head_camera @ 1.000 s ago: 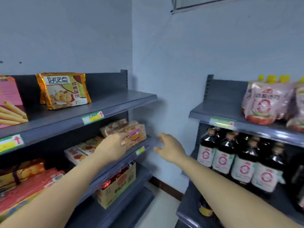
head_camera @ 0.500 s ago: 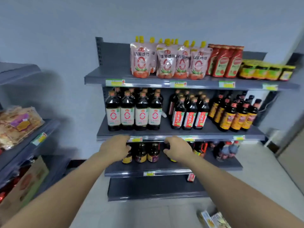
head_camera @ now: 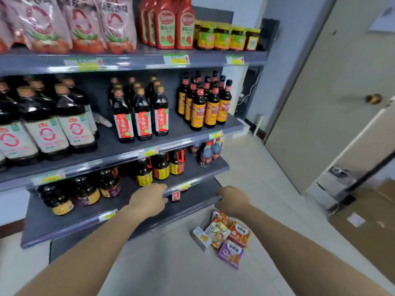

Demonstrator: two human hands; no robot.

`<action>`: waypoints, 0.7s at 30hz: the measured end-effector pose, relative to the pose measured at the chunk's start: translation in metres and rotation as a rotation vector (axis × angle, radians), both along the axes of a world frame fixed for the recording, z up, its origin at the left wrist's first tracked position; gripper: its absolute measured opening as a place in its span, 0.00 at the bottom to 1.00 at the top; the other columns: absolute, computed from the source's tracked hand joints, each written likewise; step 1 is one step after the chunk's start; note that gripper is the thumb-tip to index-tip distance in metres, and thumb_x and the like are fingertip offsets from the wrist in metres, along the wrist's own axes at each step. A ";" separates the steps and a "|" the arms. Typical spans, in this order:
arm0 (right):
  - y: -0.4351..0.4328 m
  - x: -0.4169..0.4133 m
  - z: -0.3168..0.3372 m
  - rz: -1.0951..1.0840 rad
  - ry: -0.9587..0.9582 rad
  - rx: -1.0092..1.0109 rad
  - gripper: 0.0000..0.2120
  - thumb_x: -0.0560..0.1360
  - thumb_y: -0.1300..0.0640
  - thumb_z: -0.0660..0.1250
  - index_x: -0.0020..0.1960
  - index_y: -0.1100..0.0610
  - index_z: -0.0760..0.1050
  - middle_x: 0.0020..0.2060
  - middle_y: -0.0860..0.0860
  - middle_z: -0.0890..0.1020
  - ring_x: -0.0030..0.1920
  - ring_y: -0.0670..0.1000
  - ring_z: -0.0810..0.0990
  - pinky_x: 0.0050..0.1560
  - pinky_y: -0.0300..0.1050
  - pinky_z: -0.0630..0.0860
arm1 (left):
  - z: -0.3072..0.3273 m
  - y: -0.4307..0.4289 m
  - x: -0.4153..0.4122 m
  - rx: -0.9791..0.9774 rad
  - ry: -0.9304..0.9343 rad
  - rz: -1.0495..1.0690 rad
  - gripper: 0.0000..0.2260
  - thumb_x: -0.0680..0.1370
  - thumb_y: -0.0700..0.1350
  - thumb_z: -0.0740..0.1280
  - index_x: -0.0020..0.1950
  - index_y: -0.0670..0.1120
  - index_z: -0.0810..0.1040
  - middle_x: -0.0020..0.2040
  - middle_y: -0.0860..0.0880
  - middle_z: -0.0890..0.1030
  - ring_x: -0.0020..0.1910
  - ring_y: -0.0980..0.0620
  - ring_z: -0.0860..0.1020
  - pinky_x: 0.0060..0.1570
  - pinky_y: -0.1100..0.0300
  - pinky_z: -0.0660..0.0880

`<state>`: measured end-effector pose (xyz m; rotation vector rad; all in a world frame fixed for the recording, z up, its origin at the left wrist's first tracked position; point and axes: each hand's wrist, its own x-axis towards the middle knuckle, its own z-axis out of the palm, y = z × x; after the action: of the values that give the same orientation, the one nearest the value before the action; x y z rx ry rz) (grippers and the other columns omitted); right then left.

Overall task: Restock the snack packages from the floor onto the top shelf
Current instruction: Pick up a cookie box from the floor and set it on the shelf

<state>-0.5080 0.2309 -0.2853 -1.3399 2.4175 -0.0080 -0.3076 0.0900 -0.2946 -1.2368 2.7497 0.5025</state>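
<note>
My left hand (head_camera: 149, 199) and right hand (head_camera: 232, 201) are stretched out ahead of me, fingers loosely curled, gripping nothing. The snack packages (head_camera: 224, 236) lie in a small heap on the pale floor (head_camera: 256, 167), under my right wrist, near the right end of the grey shelf unit (head_camera: 42, 221). Dark sauce bottles (head_camera: 141, 116) fill its shelves to the left.
</note>
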 end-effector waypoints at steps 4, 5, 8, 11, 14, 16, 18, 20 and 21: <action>0.020 -0.060 -0.029 -0.068 -0.008 0.032 0.20 0.76 0.52 0.64 0.67 0.54 0.72 0.64 0.54 0.76 0.63 0.56 0.75 0.58 0.46 0.73 | -0.037 0.013 -0.080 0.058 -0.030 -0.082 0.17 0.79 0.49 0.61 0.67 0.49 0.71 0.64 0.46 0.76 0.61 0.44 0.75 0.55 0.52 0.74; 0.024 -0.073 -0.038 -0.082 -0.015 0.045 0.19 0.77 0.52 0.64 0.67 0.54 0.72 0.64 0.54 0.76 0.63 0.56 0.75 0.58 0.46 0.73 | -0.047 0.016 -0.097 0.080 -0.045 -0.096 0.17 0.79 0.49 0.61 0.68 0.49 0.71 0.65 0.46 0.75 0.62 0.44 0.75 0.57 0.51 0.74; 0.031 -0.111 -0.066 -0.136 -0.052 0.100 0.17 0.76 0.54 0.64 0.63 0.55 0.74 0.59 0.53 0.79 0.59 0.56 0.77 0.53 0.47 0.76 | -0.078 0.022 -0.143 0.121 -0.063 -0.120 0.16 0.78 0.47 0.61 0.64 0.47 0.74 0.63 0.47 0.76 0.63 0.44 0.75 0.59 0.50 0.74; 0.031 -0.147 -0.096 -0.188 -0.107 0.142 0.18 0.76 0.52 0.64 0.65 0.53 0.73 0.60 0.53 0.78 0.61 0.55 0.76 0.55 0.47 0.76 | -0.109 0.021 -0.186 0.157 -0.092 -0.150 0.12 0.78 0.48 0.61 0.60 0.46 0.75 0.59 0.47 0.78 0.60 0.45 0.76 0.53 0.54 0.75; 0.021 -0.185 -0.129 -0.222 -0.144 0.197 0.19 0.77 0.50 0.64 0.66 0.52 0.72 0.62 0.52 0.77 0.62 0.55 0.76 0.57 0.48 0.75 | -0.144 0.013 -0.230 0.186 -0.119 -0.195 0.13 0.79 0.48 0.61 0.63 0.47 0.74 0.59 0.47 0.78 0.59 0.46 0.76 0.50 0.56 0.71; 0.014 -0.209 -0.153 -0.244 -0.162 0.226 0.20 0.77 0.50 0.65 0.67 0.51 0.71 0.62 0.52 0.77 0.63 0.54 0.75 0.58 0.48 0.75 | -0.166 0.006 -0.258 0.204 -0.141 -0.190 0.12 0.79 0.48 0.61 0.62 0.47 0.74 0.58 0.47 0.79 0.59 0.46 0.76 0.51 0.54 0.73; 0.005 -0.232 -0.177 -0.244 -0.174 0.263 0.20 0.77 0.49 0.64 0.67 0.52 0.71 0.62 0.52 0.77 0.63 0.54 0.75 0.57 0.47 0.75 | -0.191 0.000 -0.282 0.215 -0.176 -0.197 0.11 0.80 0.47 0.60 0.60 0.46 0.74 0.58 0.47 0.79 0.59 0.45 0.76 0.53 0.54 0.73; -0.005 -0.254 -0.203 -0.256 -0.191 0.295 0.19 0.77 0.49 0.64 0.67 0.51 0.71 0.61 0.52 0.77 0.62 0.54 0.76 0.55 0.47 0.76 | -0.218 -0.003 -0.302 0.247 -0.211 -0.192 0.13 0.80 0.47 0.59 0.63 0.47 0.73 0.61 0.48 0.77 0.61 0.46 0.75 0.55 0.54 0.73; -0.009 -0.263 -0.217 -0.263 -0.202 0.307 0.19 0.77 0.49 0.64 0.66 0.51 0.72 0.61 0.52 0.78 0.62 0.54 0.76 0.55 0.47 0.76 | -0.231 -0.004 -0.310 0.265 -0.228 -0.183 0.14 0.80 0.48 0.59 0.65 0.47 0.73 0.62 0.47 0.77 0.62 0.46 0.75 0.56 0.54 0.73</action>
<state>-0.7713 0.2216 -0.5020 -0.8401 2.2920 0.1457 -0.6172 0.0856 -0.5260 -0.9104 2.4776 0.6383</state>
